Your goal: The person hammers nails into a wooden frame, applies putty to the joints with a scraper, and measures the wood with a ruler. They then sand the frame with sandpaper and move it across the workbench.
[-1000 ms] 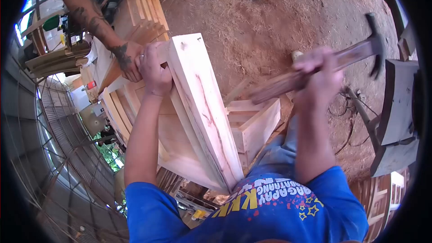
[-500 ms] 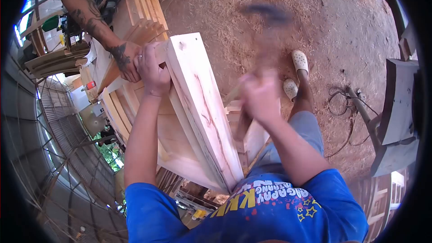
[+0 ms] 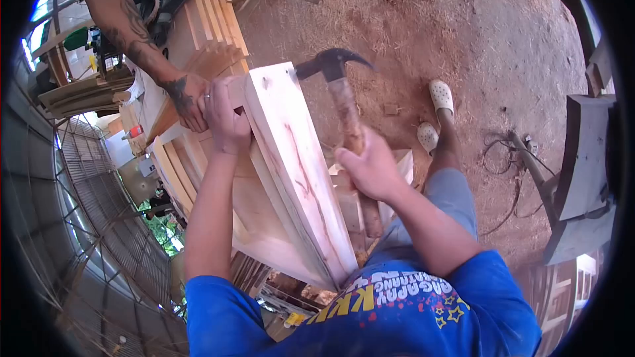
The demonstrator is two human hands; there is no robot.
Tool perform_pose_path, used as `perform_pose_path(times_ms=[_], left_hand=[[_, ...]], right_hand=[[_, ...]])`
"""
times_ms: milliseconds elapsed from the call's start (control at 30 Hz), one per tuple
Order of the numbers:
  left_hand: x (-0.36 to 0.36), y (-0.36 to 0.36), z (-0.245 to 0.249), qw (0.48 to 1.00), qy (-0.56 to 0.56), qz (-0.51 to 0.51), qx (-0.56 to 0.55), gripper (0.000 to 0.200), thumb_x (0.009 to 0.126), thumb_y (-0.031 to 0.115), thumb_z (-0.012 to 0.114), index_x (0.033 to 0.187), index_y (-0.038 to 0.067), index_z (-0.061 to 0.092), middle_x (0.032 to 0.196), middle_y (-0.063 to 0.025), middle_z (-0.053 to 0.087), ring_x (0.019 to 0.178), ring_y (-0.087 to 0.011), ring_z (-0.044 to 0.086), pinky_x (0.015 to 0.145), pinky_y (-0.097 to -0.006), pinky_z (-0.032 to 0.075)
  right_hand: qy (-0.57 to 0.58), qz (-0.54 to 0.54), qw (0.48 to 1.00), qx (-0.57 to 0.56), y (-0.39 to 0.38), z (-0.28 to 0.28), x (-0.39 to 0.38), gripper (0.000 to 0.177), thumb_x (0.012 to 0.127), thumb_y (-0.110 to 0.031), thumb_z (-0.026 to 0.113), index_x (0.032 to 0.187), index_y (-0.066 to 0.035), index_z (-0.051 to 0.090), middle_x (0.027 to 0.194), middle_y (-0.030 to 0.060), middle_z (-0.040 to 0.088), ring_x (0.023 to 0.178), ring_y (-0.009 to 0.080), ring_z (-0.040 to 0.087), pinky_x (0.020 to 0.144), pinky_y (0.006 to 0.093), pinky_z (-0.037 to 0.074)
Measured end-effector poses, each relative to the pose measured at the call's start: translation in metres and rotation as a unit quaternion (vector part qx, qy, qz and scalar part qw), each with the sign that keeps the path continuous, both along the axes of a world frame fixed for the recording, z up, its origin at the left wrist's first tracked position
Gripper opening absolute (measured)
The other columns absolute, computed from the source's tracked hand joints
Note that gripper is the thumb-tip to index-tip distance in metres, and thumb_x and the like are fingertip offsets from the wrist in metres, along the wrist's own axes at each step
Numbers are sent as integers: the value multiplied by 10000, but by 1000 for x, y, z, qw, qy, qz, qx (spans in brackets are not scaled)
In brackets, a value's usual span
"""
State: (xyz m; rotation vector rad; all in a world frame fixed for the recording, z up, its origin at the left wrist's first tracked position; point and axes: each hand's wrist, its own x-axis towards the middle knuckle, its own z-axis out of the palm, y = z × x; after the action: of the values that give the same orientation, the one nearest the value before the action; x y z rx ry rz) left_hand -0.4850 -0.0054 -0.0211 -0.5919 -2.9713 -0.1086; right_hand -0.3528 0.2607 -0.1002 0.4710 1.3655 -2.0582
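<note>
My right hand [image 3: 374,166] is closed round the wooden handle of a claw hammer [image 3: 344,102]. The hammer's dark striking face is at the far right edge of a thick pale wooden post [image 3: 297,165], close to a small dark hole. My left hand [image 3: 227,116] grips a short wooden rail [image 3: 236,91] that meets the post's far left side; its fingertips are partly hidden. Behind the post lies the rest of a wooden frame with flat panels [image 3: 254,198].
Another person's tattooed arm [image 3: 135,39] reaches in from the upper left, its hand beside mine. Stacked boards [image 3: 215,6] stand beyond. Wood shavings cover the dirt floor [image 3: 410,20]. A cable [image 3: 519,178] and a dark curved wooden piece [image 3: 585,158] are at right.
The hammer, blurred and raised away to the right before, has swung left and down onto the post's end. My left hand stays on the rail.
</note>
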Motion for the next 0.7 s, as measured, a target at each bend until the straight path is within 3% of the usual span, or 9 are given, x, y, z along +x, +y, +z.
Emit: perform_pose_path(times_ms=[67,133,233,300,367,467,533,600,700], left_hand=[[15,-5,2,1000,-22,13,-7,476,809,327,635,1191,43,616,1100,-157,661,1062,-359,604,969,-443,351],[8,0,3,1000,-23,13,5,478,811,326,639,1193,39,614,1099,-162,659,1062,-365,603,980,-446,347],[7,-3,0,1000,-3,-10,22,485,812,344,652,1186,37,616,1090,-169,657,1043,-373,600,983,-445,350],[7,-3,1,999,-2,-10,30,484,812,349,652,1182,39,618,1078,-168,655,1030,-372,600,980,-449,353],[7,-1,3,1000,-11,-10,25,487,813,362,653,1178,40,621,1068,-167,653,1022,-373,600,980,-454,354],[14,-4,6,1000,-21,11,7,499,817,396,655,1168,43,628,1051,-162,649,1013,-372,600,984,-461,354],[7,-1,4,1000,-18,21,0,506,821,419,661,1162,46,632,1032,-159,644,1000,-371,599,986,-466,352],[4,2,5,999,-25,23,7,512,829,440,668,1158,49,635,1040,-153,652,1013,-368,605,995,-466,347],[2,1,9,999,-28,10,10,504,837,448,674,1148,52,638,1068,-145,666,1039,-365,613,1007,-464,339]], right_hand=[[-45,-44,998,11,30,22,-11,312,950,-157,654,1143,43,511,721,68,609,515,134,599,473,304,492],[6,-204,979,22,52,21,-29,223,958,-164,644,1042,-10,507,695,57,599,496,137,569,475,303,485],[51,-432,896,-93,45,18,-42,131,1000,-110,610,996,-55,491,708,61,585,518,129,561,496,307,499],[-14,-216,976,-30,6,9,-9,185,974,-116,625,1062,-12,500,736,71,591,528,140,582,498,315,504],[-68,35,994,-78,-17,1,17,276,930,-125,656,1094,22,489,744,50,568,537,147,604,490,321,512],[-69,83,993,-38,-5,0,3,291,924,-125,662,1114,13,492,747,46,574,529,134,595,478,326,510],[15,47,999,-7,-14,-13,8,291,922,-129,671,1112,2,495,748,46,573,527,130,592,477,321,504],[-68,87,994,-15,-8,-19,0,259,915,-130,688,1061,-13,509,756,46,573,544,115,585,492,310,494],[-59,109,992,5,5,-42,-12,222,917,-125,688,1034,-19,531,739,36,569,540,109,582,486,303,483]])
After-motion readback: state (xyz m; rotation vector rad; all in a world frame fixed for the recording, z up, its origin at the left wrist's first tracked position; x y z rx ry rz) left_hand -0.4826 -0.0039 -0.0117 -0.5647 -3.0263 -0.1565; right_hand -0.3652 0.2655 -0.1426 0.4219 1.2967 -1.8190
